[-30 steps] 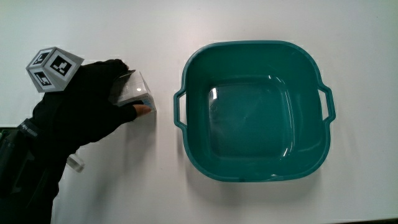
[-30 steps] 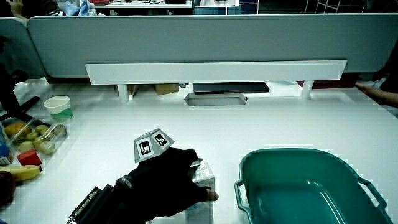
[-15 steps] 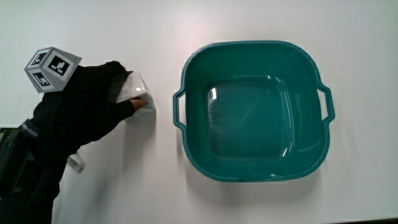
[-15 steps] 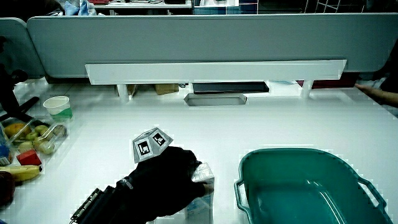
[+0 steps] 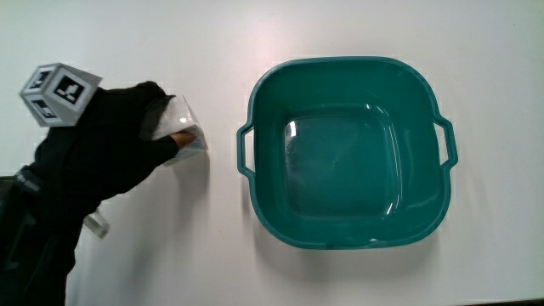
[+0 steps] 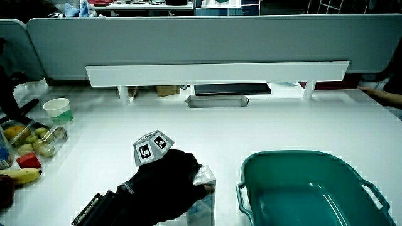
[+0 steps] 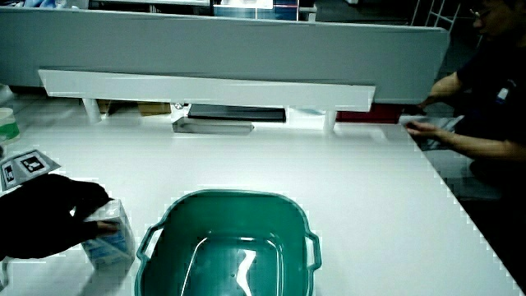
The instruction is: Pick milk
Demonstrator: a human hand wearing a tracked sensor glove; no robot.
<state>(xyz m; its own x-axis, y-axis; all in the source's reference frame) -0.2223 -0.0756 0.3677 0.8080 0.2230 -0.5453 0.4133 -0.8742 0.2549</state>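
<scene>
The milk carton (image 5: pixel 188 129) is a small white and blue box beside the teal basin (image 5: pixel 255 102), on the white table. The gloved hand (image 5: pixel 115 144) lies over the carton with its fingers curled around it, a bare fingertip (image 5: pixel 181 138) pressed on the carton's side. The patterned cube (image 5: pixel 58 92) rides on the hand's back. Both side views show the carton (image 6: pixel 204 191) (image 7: pixel 111 234) largely covered by the hand (image 6: pixel 164 188) (image 7: pixel 49 215), next to the basin (image 6: pixel 251 166) (image 7: pixel 177 207), which holds nothing.
A white cup (image 6: pixel 58 107) and a tray of fruit (image 6: pixel 28 139) stand near the table's edge in a side view. A dark flat tray (image 6: pixel 217 100) lies near the low partition (image 6: pixel 213 70). A small clear object (image 5: pixel 95 224) lies by the forearm.
The hand has closed more tightly on the carton and drawn slightly away from the basin with it. The basin has not moved.
</scene>
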